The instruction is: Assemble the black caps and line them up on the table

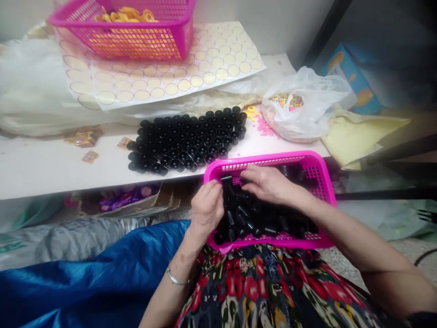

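The left hand point(207, 206) is curled tightly at the left rim of the near pink basket point(266, 157); the right hand point(264, 182) is loosely bent above the black cylinders point(244, 212) contained inside. Whether anything is gripped cannot be told.

Jumbled in a pink basket point(266, 156): glossy black cylinders point(243, 210). Upright, closely packed on the bench point(51, 164): similar pieces point(189, 163).

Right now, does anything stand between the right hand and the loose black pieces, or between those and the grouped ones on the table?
Nothing visible blocks the right hand from the loose black pieces; the lower pink basket is open on top. Its far rim lies between them and the black group on the table.
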The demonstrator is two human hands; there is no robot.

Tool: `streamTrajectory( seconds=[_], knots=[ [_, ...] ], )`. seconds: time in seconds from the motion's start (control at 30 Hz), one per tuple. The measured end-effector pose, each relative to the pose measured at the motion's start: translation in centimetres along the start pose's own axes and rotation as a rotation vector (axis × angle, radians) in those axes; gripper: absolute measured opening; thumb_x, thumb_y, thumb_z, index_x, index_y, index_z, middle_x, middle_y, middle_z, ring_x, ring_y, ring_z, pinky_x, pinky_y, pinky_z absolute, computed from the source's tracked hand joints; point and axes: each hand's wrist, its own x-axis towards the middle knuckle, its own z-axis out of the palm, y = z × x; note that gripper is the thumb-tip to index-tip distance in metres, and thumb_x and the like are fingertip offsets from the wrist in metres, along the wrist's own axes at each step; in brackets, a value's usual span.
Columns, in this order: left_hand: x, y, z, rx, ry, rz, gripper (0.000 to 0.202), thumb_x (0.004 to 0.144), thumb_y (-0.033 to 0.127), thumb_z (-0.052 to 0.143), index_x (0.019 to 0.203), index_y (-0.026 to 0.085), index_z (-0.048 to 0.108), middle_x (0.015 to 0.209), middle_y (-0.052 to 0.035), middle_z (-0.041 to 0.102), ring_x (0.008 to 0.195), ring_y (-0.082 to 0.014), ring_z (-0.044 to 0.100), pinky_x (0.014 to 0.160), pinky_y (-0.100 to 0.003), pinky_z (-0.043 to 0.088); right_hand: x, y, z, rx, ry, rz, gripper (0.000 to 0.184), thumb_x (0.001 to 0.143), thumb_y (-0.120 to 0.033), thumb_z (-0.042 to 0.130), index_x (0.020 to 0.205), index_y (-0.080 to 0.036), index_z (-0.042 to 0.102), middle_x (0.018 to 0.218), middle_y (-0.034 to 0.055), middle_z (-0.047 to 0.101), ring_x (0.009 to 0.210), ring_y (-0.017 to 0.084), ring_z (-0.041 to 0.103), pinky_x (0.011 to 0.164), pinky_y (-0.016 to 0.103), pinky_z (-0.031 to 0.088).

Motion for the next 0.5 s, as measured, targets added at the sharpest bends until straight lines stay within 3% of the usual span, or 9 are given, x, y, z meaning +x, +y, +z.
streamTrajectory(
  seconds=[0.1, 0.23, 0.37, 0.5],
  knots=[
    [0.6, 0.1, 0.7, 0.179, -0.088, 0.081, 0.016, 0.083, 0.009, 0.049, 0.088, 0.013, 0.064, 0.093, -0.0111, 0.067, 0.085, -0.0199, 0.062, 0.077, -0.031, 0.051, -1.2, -0.4, 2.1, -0.11, -0.116, 0.132, 0.027, 0.086, -0.033, 0.055, 0.105, -0.015, 0.06, 0.103, 0.0121, 0.058, 0.082, 0.022, 0.059, 0.065, 0.029, 0.042],
    [0.7, 0.1, 0.5, 0.309, -0.227, 0.073, 0.02, 0.081, 0.007, 0.047, 0.086, 0.016, 0.064, 0.091, -0.0105, 0.066, 0.085, -0.0229, 0.057, 0.074, -0.035, 0.047, -2.6, 0.6, 3.0, -0.027, -0.081, 0.237, 0.021, 0.09, -0.031, 0.048, 0.095, -0.015, 0.06, 0.095, 0.0097, 0.058, 0.082, 0.019, 0.059, 0.07, 0.028, 0.041],
    [0.8, 0.5, -0.2, 0.286, -0.396, 0.079, 0.022, 0.078, 0.005, 0.046, 0.082, 0.017, 0.064, 0.079, -0.0092, 0.063, 0.082, -0.0236, 0.053, 0.07, -0.036, 0.044, -4.2, 1.4, 3.1, 0.075, -0.073, 0.243, 0.011, 0.085, -0.022, 0.05, 0.089, -0.014, 0.058, 0.09, 0.008, 0.058, 0.075, 0.017, 0.057, 0.066, 0.026, 0.04],
    [2.6, 1.5, 0.7, 0.185, -0.505, 0.121, 0.023, 0.081, 0.006, 0.042, 0.082, 0.017, 0.063, 0.081, -0.0095, 0.063, 0.086, -0.0235, 0.05, 0.074, -0.037, 0.042, -5.0, 1.4, 3.7, 0.11, -0.041, 0.281, 0.018, 0.082, -0.021, 0.049, 0.096, -0.014, 0.057, 0.088, 0.007, 0.061, 0.073, 0.017, 0.057, 0.065, 0.026, 0.039]
  ],
)
